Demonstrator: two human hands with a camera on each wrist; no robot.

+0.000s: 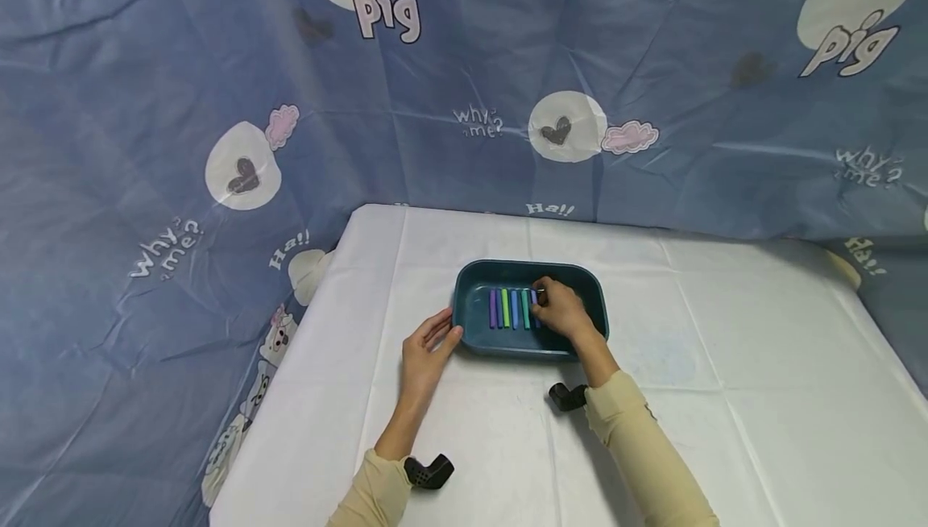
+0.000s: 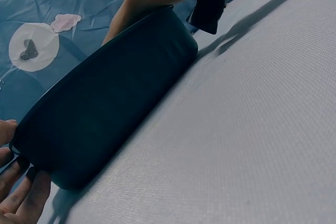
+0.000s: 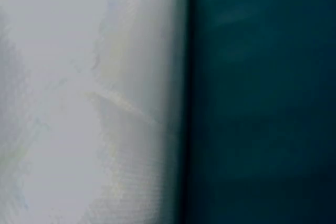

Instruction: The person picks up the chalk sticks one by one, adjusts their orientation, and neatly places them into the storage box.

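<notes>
A dark teal rectangular tray (image 1: 478, 343) sits on the white cloth in the head view. Inside it, several slim coloured sticks, purple, green (image 1: 505, 309), blue and teal, lie side by side in a row. My right hand (image 1: 564, 311) reaches into the tray and pinches a blue-violet stick (image 1: 534, 296) at the row's right end; the fingers partly hide it. At the tray's left end my left hand (image 1: 426, 354) touches the outer wall with fairly straight fingers. In the left wrist view, fingertips (image 2: 38, 195) rest against the tray (image 2: 110, 98).
White cloth (image 1: 725, 446) covers the table around the tray. Behind and to the left hangs a blue printed curtain (image 1: 464, 51). Black wrist devices (image 1: 429, 472) sit at both cuffs. The right wrist view is blurred, with the tray wall (image 3: 262, 103) beside the cloth.
</notes>
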